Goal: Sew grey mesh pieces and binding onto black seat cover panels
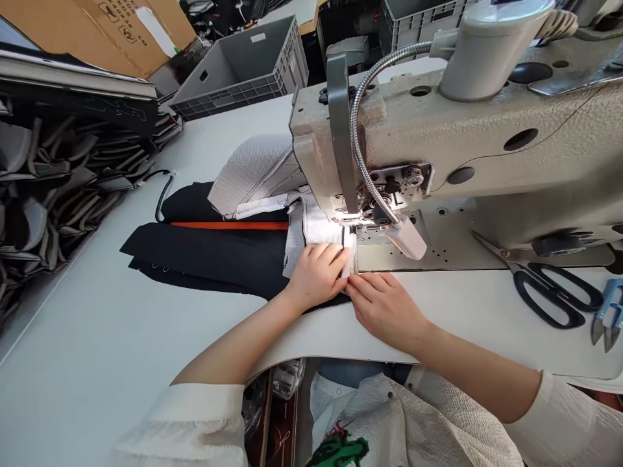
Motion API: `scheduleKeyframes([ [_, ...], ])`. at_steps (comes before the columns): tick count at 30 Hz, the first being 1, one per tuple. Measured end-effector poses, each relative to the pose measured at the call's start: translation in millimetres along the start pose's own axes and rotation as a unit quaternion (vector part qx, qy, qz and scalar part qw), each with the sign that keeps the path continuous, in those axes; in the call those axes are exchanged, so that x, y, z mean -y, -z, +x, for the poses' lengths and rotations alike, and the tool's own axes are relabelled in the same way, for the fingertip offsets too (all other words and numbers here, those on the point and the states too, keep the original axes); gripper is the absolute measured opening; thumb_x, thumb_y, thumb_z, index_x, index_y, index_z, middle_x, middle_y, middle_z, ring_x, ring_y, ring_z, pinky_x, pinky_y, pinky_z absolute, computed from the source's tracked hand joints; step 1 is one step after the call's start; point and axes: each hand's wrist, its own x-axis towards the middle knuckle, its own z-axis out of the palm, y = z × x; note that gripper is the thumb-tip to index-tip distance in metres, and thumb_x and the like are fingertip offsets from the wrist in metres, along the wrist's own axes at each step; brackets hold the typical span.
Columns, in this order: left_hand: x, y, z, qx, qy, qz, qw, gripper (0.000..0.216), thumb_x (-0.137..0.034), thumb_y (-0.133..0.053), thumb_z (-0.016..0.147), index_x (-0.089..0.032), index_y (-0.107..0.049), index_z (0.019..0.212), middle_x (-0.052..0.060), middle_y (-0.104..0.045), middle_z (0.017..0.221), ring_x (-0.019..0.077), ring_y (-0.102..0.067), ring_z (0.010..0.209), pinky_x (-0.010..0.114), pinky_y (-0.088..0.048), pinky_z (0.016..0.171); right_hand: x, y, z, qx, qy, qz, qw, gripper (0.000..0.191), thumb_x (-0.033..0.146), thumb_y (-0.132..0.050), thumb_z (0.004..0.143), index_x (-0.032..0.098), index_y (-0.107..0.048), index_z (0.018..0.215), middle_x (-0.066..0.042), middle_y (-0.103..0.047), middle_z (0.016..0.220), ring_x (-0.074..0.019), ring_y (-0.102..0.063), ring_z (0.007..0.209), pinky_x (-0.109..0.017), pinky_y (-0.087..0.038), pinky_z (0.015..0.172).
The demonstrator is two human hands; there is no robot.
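Under the lit needle area of the sewing machine (pixel 355 220) lies a grey fabric piece (pixel 318 217) with a white strip (pixel 349 250) along its right edge. My left hand (pixel 318 272) presses on this fabric, fingers bent over it and touching the strip. At the strip's near end, my right hand (pixel 384 305) has its fingertips pinched together on the edge. Black fabric (pixel 209 259) with an orange stripe (pixel 228 226) stretches out to the left beneath the grey piece. A larger grey mesh panel (pixel 257 172) lies folded behind.
Black-handled scissors (pixel 545 292) and blue thread snips (pixel 608 314) lie on the right. Stacked fabric pieces (pixel 58 188) crowd the left edge. A grey crate (pixel 243 68) and a cardboard box (pixel 111 32) stand behind the white table (pixel 160 344).
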Motion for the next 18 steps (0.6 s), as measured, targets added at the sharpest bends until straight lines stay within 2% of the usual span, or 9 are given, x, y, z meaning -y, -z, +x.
scheduleKeyframes([
  [3,3,-4,3,-0.022,-0.002,-0.018,1.0,0.039,-0.038,-0.039,0.093,-0.013,-0.061,0.114,0.011,-0.062,0.105,0.0234,-0.053,0.092,0.037,-0.04,0.075,0,2,2,0.032,-0.023,-0.002,0.999,0.029,0.016,-0.051,0.088,0.009,-0.064,0.113,-0.008,-0.065,0.118,-0.0217,-0.053,0.098,-0.037,-0.04,0.08],
  [9,21,-13,20,-0.017,0.0,-0.056,0.998,0.028,-0.031,-0.045,0.092,-0.019,-0.065,0.108,0.008,-0.062,0.104,0.0228,-0.053,0.098,0.037,-0.041,0.08,-11,1,17,0.095,-0.043,-0.005,0.994,0.038,0.023,-0.051,0.088,0.009,-0.058,0.122,-0.013,-0.059,0.124,-0.0254,-0.05,0.099,-0.038,-0.036,0.075],
  [13,25,-17,24,-0.023,0.018,-0.099,0.995,0.022,-0.031,-0.05,0.091,-0.022,-0.068,0.101,0.007,-0.06,0.106,0.0225,-0.052,0.101,0.037,-0.041,0.085,-20,-3,18,0.075,-0.045,-0.006,0.996,0.039,0.024,-0.05,0.088,0.008,-0.057,0.123,-0.013,-0.061,0.118,-0.0246,-0.05,0.094,-0.037,-0.033,0.073],
  [18,17,-13,8,-0.014,0.052,-0.157,0.986,0.024,-0.027,-0.047,0.093,-0.022,-0.07,0.089,0.008,-0.058,0.105,0.0211,-0.051,0.102,0.036,-0.043,0.088,-20,-1,8,0.028,-0.026,-0.002,0.999,0.033,0.016,-0.042,0.093,0.01,-0.06,0.12,-0.008,-0.064,0.12,-0.0205,-0.052,0.092,-0.036,-0.033,0.076],
])
